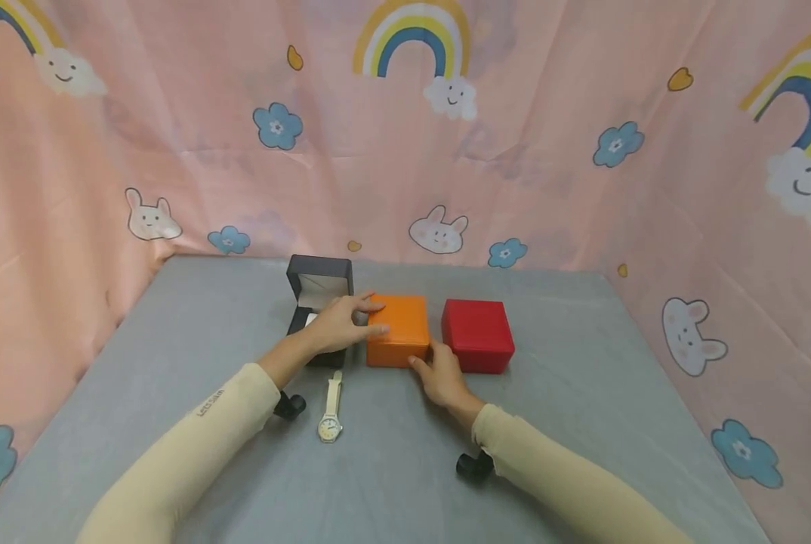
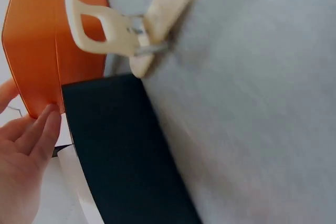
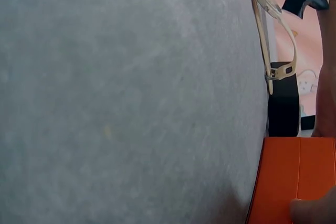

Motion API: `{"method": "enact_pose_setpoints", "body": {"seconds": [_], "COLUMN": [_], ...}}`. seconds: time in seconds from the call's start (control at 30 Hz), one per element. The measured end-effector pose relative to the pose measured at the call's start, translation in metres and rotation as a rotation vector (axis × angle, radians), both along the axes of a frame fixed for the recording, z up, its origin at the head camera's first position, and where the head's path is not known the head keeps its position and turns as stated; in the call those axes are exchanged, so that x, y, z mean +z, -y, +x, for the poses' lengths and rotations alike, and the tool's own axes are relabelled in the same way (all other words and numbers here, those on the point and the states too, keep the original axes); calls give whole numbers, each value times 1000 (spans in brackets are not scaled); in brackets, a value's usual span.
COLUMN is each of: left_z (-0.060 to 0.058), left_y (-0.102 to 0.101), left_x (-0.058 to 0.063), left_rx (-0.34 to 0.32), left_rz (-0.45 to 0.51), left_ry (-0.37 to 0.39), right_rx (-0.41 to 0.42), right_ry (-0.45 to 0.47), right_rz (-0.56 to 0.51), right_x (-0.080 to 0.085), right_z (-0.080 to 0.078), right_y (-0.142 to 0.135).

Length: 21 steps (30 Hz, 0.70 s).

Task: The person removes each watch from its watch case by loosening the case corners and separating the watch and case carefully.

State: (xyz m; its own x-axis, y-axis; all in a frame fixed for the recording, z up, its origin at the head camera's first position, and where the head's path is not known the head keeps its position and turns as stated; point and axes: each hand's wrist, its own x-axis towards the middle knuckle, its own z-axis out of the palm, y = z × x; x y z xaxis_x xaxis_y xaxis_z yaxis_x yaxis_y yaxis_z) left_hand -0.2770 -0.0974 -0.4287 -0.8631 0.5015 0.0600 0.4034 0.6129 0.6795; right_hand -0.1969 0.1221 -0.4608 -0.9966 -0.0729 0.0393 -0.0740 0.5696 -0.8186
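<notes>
In the head view an orange box (image 1: 399,325), its lid down, stands mid-table between both hands. My left hand (image 1: 337,325) reaches in from the left, its thumb and fingertips touching the box at its top left edge. At the box's front right corner my right hand (image 1: 442,376) holds on, thumb on the front face and fingers along the right side. Partly behind my left hand is a dark watch box (image 1: 320,273) with its lid raised, showing a pale lining. A cream-strapped wristwatch (image 1: 329,428) lies on the table in front, its buckle end (image 2: 115,32) large in the left wrist view.
A red box (image 1: 476,332), lid down, stands just right of the orange one, close to my right hand. The grey table (image 1: 582,438) runs back to a pink patterned curtain (image 1: 541,174). Black wrist mounts (image 1: 475,467) hang under both forearms.
</notes>
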Motion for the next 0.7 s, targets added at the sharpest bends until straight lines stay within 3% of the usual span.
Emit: {"method": "enact_pose_setpoints", "body": {"seconds": [0.13,0.27,0.53,0.7], "left_z": [5,7,-4,-4], "left_y": [-3,-4,2,4], "left_x": [2,1,-2,-1], "left_rx": [-59,-83,-51,-35], "left_rz": [-142,-202,-89,-11], "left_ry": [-13,-41,-4,14], "right_rx": [-13,1,-8,-24], "right_ry": [-2,-11,3,21], "right_rz": [7,28,-4,2], "right_x": [1,1,3,1], "right_z": [0,-1,-3,0], "right_y": [-2,-3,0,2]}}
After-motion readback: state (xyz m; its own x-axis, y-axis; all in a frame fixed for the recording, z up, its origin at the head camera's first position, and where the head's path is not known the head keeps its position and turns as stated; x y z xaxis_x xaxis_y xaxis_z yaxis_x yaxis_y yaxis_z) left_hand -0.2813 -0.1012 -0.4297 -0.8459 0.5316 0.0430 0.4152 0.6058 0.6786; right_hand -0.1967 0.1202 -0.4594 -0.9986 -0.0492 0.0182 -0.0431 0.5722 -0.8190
